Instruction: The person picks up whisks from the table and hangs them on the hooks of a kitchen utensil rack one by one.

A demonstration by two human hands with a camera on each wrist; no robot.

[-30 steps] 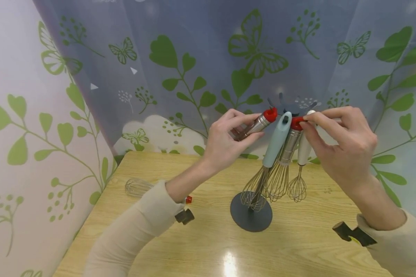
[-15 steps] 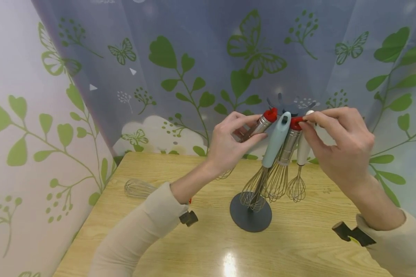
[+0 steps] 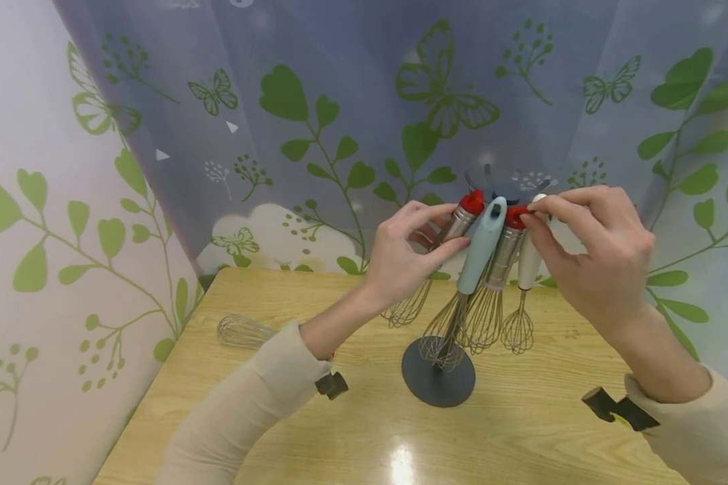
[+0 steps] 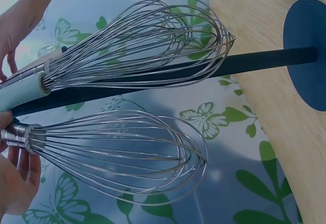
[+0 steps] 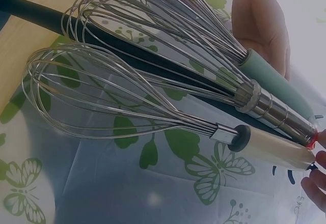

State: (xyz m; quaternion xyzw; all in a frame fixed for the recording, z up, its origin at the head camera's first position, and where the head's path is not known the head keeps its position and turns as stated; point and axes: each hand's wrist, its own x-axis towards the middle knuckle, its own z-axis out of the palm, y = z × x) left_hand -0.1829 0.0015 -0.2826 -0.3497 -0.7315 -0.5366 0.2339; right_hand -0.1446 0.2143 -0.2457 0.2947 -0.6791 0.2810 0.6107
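My left hand (image 3: pixel 400 252) grips a steel-handled whisk (image 3: pixel 463 219) with a red end cap, its wires hanging below. The cap is close to the stand's top hooks; I cannot tell whether it touches one. My right hand (image 3: pixel 600 246) pinches the red end of a second steel-handled whisk (image 3: pixel 505 259). Between the two hangs a light-blue-handled whisk (image 3: pixel 480 252). A cream-handled whisk (image 3: pixel 528 266) hangs furthest right, its top partly behind my right fingers. All are at a dark stand, whose round base (image 3: pixel 425 387) rests on the table. In the left wrist view, the held whisk's steel collar (image 4: pixel 20 135) shows.
Another whisk (image 3: pixel 243 331) lies on the wooden table (image 3: pixel 340 431) at left, its handle mostly behind my left forearm. Patterned fabric (image 3: pixel 340 81) rises behind the table and along the left side.
My left hand has shifted slightly right, and its whisk has swung more upright, bringing its wires into view below the wrist. My right hand stays almost still at the other red end.
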